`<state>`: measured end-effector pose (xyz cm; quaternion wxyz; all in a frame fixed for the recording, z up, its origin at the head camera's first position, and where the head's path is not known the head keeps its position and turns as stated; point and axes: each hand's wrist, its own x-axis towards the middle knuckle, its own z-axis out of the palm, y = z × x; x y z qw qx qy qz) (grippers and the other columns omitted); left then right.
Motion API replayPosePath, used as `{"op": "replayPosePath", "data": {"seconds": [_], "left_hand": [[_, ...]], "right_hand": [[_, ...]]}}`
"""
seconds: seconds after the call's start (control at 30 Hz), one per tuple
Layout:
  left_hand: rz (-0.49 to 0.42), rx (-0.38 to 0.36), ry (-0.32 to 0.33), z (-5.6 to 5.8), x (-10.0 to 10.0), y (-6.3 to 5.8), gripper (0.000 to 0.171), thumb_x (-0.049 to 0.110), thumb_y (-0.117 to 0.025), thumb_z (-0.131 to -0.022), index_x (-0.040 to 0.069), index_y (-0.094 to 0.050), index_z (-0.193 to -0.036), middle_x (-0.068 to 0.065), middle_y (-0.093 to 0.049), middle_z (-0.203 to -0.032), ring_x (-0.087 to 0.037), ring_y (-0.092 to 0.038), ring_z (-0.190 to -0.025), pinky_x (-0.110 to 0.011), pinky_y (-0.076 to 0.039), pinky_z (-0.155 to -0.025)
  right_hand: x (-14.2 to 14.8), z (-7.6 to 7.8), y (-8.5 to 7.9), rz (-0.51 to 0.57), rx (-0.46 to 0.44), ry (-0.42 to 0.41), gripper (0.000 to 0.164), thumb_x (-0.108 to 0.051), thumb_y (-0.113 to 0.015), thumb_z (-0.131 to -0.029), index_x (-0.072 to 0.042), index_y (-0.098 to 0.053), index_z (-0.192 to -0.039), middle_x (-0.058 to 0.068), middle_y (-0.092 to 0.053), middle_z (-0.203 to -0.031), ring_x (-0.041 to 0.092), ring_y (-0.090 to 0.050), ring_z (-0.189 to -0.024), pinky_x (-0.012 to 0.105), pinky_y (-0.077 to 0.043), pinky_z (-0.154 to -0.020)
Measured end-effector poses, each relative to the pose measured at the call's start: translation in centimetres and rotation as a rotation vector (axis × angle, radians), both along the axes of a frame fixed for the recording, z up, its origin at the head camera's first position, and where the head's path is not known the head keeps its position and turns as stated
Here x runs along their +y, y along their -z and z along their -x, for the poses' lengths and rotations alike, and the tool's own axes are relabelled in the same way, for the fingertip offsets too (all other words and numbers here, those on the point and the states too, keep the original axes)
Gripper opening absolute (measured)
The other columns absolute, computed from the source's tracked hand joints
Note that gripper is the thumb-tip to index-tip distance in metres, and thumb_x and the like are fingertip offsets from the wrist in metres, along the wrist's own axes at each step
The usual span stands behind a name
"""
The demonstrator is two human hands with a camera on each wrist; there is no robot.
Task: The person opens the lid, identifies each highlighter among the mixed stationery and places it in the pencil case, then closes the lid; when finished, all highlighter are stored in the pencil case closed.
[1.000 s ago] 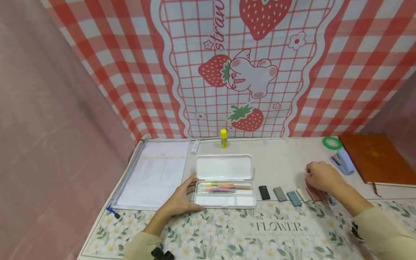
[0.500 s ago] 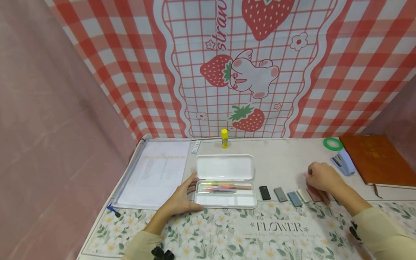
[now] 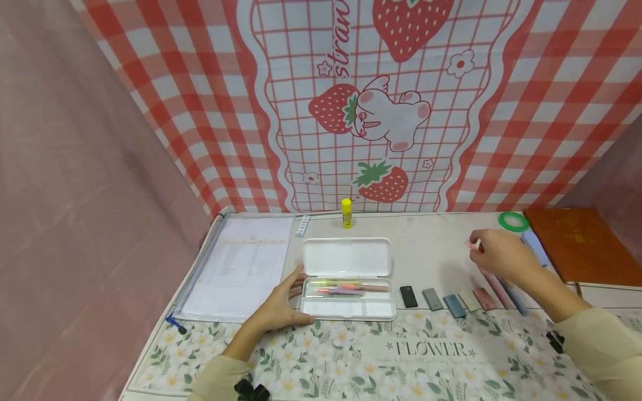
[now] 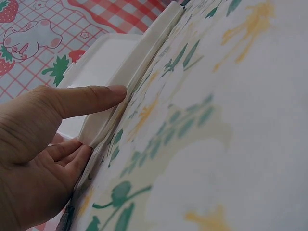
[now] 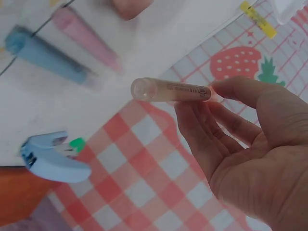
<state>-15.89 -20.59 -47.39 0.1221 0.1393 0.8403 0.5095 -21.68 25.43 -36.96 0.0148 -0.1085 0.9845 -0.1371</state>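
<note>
In the head view, a white pencil case (image 3: 346,312) lies open on the table with several highlighters (image 3: 351,288) inside. My left hand (image 3: 281,306) holds its left end; the left wrist view has the thumb on the front wall and curled fingers at the corner. My right hand (image 3: 501,253) is raised above the table's right part. Between thumb and fingers it pinches a translucent peach-brown highlighter (image 5: 175,90). A pink highlighter (image 5: 86,37) and a blue highlighter (image 5: 45,55) lie on the table below it.
A row of small blocks, from black (image 3: 408,297) to dusty pink (image 3: 484,299), lies right of the case. Farther right are a stapler (image 5: 55,156), green tape (image 3: 514,221) and a brown notebook (image 3: 587,245). A glue stick (image 3: 346,214) stands behind; papers (image 3: 236,267) lie left.
My right hand has risen and moved back from the table, taking the peach-brown highlighter with it. The pink and blue highlighters now show below it. My left hand stays on the case.
</note>
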Motion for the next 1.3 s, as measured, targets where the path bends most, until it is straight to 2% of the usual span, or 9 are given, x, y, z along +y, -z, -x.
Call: {"op": "replayPosePath", "data": {"seconds": [0.27, 0.4, 0.57, 0.7, 0.9, 1.03, 1.17, 1.3], "left_hand": [[0.007, -0.002, -0.002, 0.0, -0.1, -0.1, 0.124, 0.021, -0.090, -0.060, 0.014, -0.008, -0.153, -0.011, -0.035, -0.145, -0.036, -0.039, -0.131, -0.043, -0.035, -0.110], [0.012, 0.006, -0.009, 0.0, -0.3, -0.1, 0.124, 0.022, -0.090, -0.059, 0.014, -0.009, -0.153, -0.011, -0.036, -0.145, -0.034, -0.040, -0.131, -0.042, -0.035, -0.110], [0.008, 0.014, -0.014, -0.1, -0.4, -0.1, 0.124, 0.021, -0.090, -0.060, 0.013, -0.009, -0.153, -0.010, -0.036, -0.144, -0.033, -0.040, -0.131, -0.041, -0.036, -0.110], [0.001, 0.010, -0.005, -0.1, -0.4, -0.1, 0.123, 0.020, -0.090, -0.060, 0.012, -0.009, -0.153, -0.011, -0.036, -0.144, -0.034, -0.040, -0.131, -0.042, -0.036, -0.110], [0.013, -0.004, -0.005, 0.1, -0.3, -0.1, 0.123, 0.021, -0.090, -0.060, 0.015, -0.010, -0.153, -0.010, -0.036, -0.145, -0.032, -0.040, -0.131, -0.040, -0.036, -0.110], [0.005, 0.009, 0.014, 0.2, -0.2, -0.1, 0.122, 0.021, -0.090, -0.062, 0.015, -0.010, -0.153, -0.010, -0.035, -0.145, -0.032, -0.039, -0.132, -0.039, -0.036, -0.110], [0.004, 0.004, 0.021, 0.3, -0.1, -0.2, 0.121, 0.020, -0.089, -0.062, 0.016, -0.010, -0.153, -0.009, -0.035, -0.144, -0.030, -0.038, -0.132, -0.038, -0.035, -0.110], [0.008, -0.008, 0.014, 0.3, -0.2, -0.3, 0.121, 0.019, -0.089, -0.062, 0.016, -0.010, -0.153, -0.008, -0.035, -0.145, -0.030, -0.038, -0.132, -0.038, -0.035, -0.110]], "right_hand": [[-4.1, 0.4, -1.1, 0.018, 0.059, -0.075, 0.028, -0.010, -0.066, -0.081, 0.005, -0.064, -0.105, 0.008, -0.062, -0.073, 0.016, -0.048, -0.055, 0.024, -0.046, -0.046], [-7.4, 0.4, -1.6, 0.047, 0.131, -0.160, 0.024, -0.009, -0.067, -0.081, 0.002, -0.067, -0.102, 0.007, -0.063, -0.073, 0.014, -0.049, -0.055, 0.025, -0.043, -0.045], [-11.6, 0.3, -1.2, 0.085, 0.205, -0.265, 0.019, -0.010, -0.067, -0.083, -0.002, -0.068, -0.100, 0.004, -0.063, -0.074, 0.011, -0.049, -0.056, 0.024, -0.040, -0.045], [-14.5, 0.0, -0.6, 0.111, 0.224, -0.324, 0.018, -0.011, -0.070, -0.083, -0.004, -0.069, -0.100, 0.002, -0.063, -0.075, 0.009, -0.050, -0.058, 0.022, -0.042, -0.048], [-17.8, -0.7, 0.5, 0.196, 0.186, -0.409, 0.021, -0.013, -0.070, -0.084, -0.006, -0.069, -0.104, 0.000, -0.065, -0.079, 0.006, -0.052, -0.061, 0.020, -0.044, -0.050], [-19.1, -1.0, 1.3, 0.249, 0.117, -0.464, 0.020, -0.014, -0.068, -0.086, -0.007, -0.069, -0.105, -0.002, -0.065, -0.080, 0.004, -0.054, -0.063, 0.018, -0.045, -0.052], [-19.8, -1.3, 2.1, 0.263, 0.038, -0.503, 0.020, -0.015, -0.068, -0.086, -0.008, -0.069, -0.105, -0.003, -0.065, -0.080, 0.003, -0.055, -0.064, 0.017, -0.046, -0.055], [-20.0, -1.5, 2.8, 0.248, 0.006, -0.535, 0.020, -0.016, -0.069, -0.086, -0.009, -0.070, -0.105, -0.004, -0.066, -0.080, 0.004, -0.055, -0.066, 0.017, -0.047, -0.057]]}}
